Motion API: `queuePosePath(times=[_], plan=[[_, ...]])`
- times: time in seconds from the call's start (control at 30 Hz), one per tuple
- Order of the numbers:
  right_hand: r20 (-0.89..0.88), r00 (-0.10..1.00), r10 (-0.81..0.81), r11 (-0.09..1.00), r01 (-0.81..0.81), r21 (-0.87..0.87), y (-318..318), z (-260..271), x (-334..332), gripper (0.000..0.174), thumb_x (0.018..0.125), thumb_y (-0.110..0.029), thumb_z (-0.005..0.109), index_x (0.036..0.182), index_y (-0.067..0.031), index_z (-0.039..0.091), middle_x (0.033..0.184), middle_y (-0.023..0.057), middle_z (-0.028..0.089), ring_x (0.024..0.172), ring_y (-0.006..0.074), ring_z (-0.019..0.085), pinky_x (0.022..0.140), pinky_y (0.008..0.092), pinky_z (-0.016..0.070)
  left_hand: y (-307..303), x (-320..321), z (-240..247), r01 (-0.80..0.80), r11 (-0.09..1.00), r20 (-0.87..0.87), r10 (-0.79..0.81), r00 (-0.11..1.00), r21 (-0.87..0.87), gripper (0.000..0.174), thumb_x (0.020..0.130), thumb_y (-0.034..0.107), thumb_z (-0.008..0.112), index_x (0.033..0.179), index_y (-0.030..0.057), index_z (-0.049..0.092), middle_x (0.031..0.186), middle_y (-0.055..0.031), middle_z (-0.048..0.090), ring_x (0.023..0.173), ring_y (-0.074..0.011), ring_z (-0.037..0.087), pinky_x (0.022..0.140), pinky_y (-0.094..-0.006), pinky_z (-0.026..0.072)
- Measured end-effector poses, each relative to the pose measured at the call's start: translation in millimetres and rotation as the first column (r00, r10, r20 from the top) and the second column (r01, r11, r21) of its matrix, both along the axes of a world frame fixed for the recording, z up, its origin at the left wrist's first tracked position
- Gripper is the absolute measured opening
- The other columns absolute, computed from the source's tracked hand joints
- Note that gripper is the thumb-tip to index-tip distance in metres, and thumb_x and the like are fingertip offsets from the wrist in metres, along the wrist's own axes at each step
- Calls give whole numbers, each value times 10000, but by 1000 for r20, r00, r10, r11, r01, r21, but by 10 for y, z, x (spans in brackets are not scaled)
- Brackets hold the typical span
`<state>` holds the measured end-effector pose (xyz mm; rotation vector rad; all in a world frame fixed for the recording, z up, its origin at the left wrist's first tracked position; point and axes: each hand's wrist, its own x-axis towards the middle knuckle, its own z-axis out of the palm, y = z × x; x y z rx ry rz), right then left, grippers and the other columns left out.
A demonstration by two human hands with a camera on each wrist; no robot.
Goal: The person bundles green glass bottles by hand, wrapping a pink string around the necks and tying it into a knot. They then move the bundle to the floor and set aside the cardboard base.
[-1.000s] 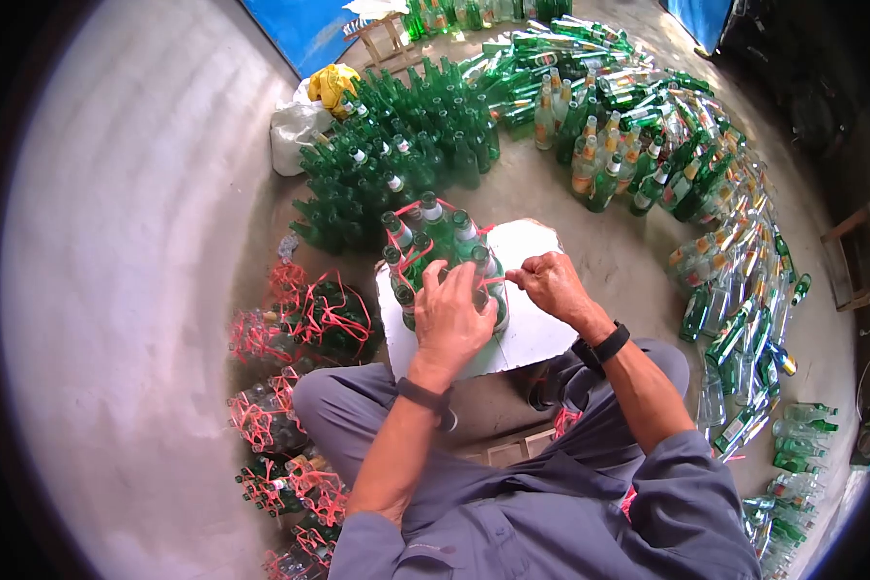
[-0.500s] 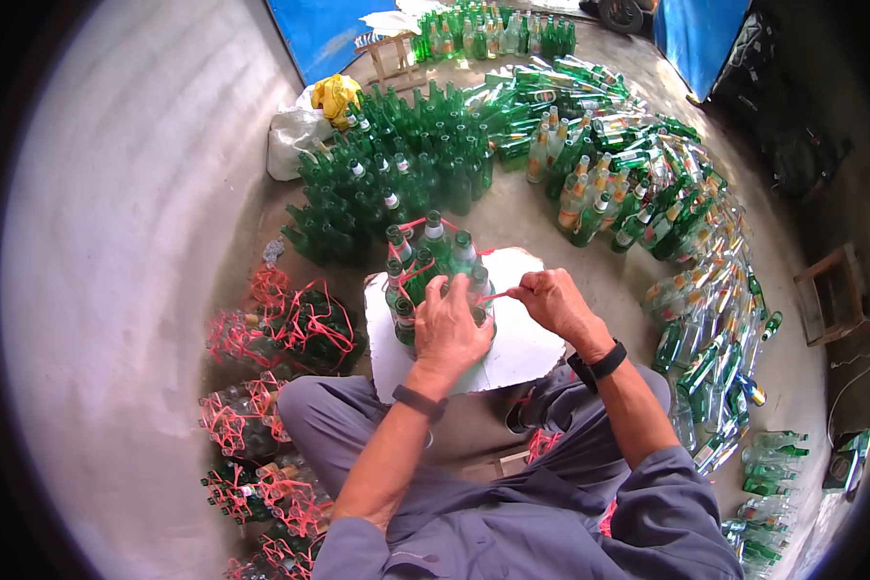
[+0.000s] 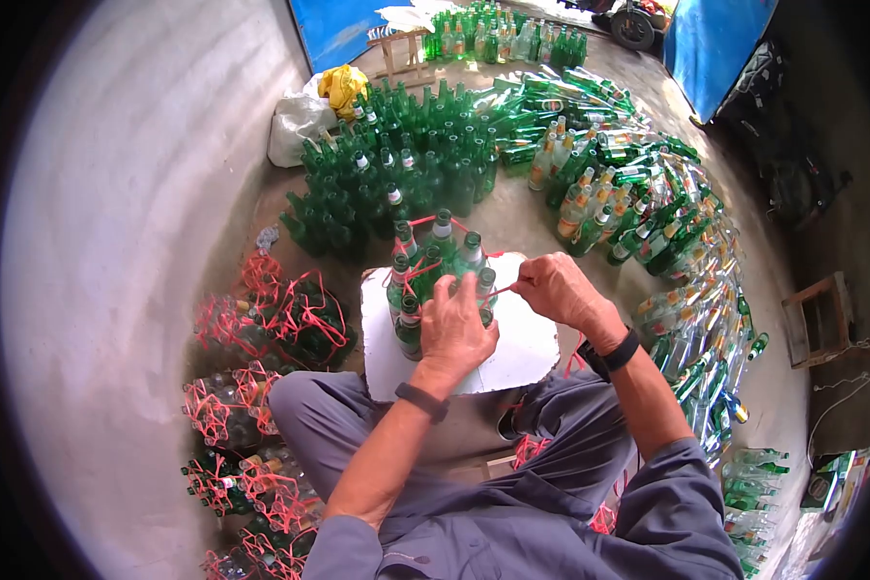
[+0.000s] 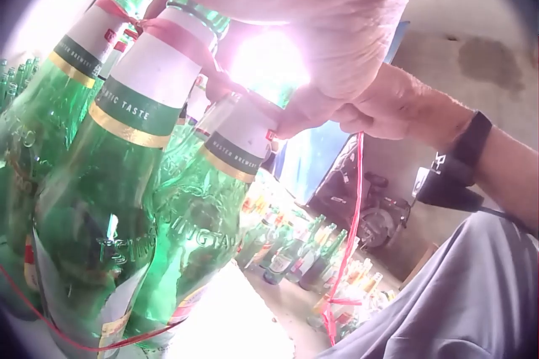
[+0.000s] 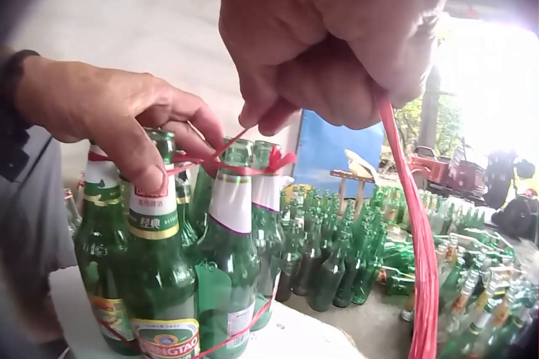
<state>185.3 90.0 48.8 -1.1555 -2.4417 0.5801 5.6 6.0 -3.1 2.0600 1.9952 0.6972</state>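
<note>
A tight cluster of green bottles (image 3: 442, 253) stands upright on a white board (image 3: 527, 333), with red string wound about the necks and lower bodies. My left hand (image 3: 457, 327) grips a near bottle's neck, its thumb against the label in the right wrist view and its fingers around behind. To the right of the cluster, my right hand (image 3: 563, 290) pinches a thin taut end of red string (image 5: 238, 138) running to the necks. A thick red bundle (image 5: 417, 241) hangs from that same curled hand. In the left wrist view, string crosses the white neck labels (image 4: 160, 69).
Many loose green bottles (image 3: 396, 164) stand beyond the board, and a curved heap of bottles (image 3: 667, 222) lies to the right. Bundles tied with red string (image 3: 232, 406) sit at the left, beside my leg. A wooden frame (image 3: 822, 319) is far right.
My right hand has risen slightly relative to the bottles and still pinches the string. The left hand keeps its hold on the neck. The head view has shifted.
</note>
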Motion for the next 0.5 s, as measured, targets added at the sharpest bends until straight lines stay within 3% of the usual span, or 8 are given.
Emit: queuePosePath(times=[0.13, 0.2, 0.33, 0.4, 0.5], plan=[[82, 992, 92, 996, -92, -14, 44, 191, -159, 171, 808, -117, 630, 682, -2, 645, 674, 246, 607, 695, 448, 618, 634, 512, 488, 6, 10, -4, -2, 1000, 4, 2, 1000, 15, 804, 722, 240, 801, 1399, 24, 425, 1259, -77, 680, 1338, -330, 440, 1036, -486, 431], [83, 986, 144, 982, -152, 110, 99, 234, -276, 143, 779, -97, 613, 664, -19, 649, 660, 241, 597, 674, 448, 611, 609, 511, 481, 10, 6, -26, -5, 1000, 6, 5, 1000, 29, 811, 719, 239, 803, 1401, 19, 422, 1246, -79, 685, 1334, -334, 444, 1026, -492, 433], [139, 967, 215, 945, -241, 219, 370, -22, -480, 139, 753, -120, 649, 644, -35, 653, 634, 219, 591, 656, 441, 607, 581, 506, 474, -3, -2, -35, 15, 998, 27, -16, 1000, 68, 835, 721, 225, 794, 1425, 12, 399, 1175, -82, 694, 1322, -341, 453, 987, -512, 444], [102, 963, 251, 923, -269, 274, 484, -159, -556, 213, 742, -127, 670, 599, -30, 545, 615, 187, 551, 620, 434, 561, 574, 517, 442, -5, 4, -1, 19, 998, 37, -21, 999, 58, 841, 725, 221, 788, 1435, 11, 388, 1156, -85, 695, 1322, -341, 452, 977, -516, 446], [93, 972, 217, 944, -233, 232, 616, -296, -602, 204, 729, -137, 693, 607, -35, 566, 615, 171, 577, 640, 430, 585, 580, 516, 453, 2, 16, 33, 14, 999, 43, -16, 999, 34, 848, 734, 220, 780, 1448, 10, 372, 1133, -89, 694, 1323, -342, 450, 979, -519, 444]])
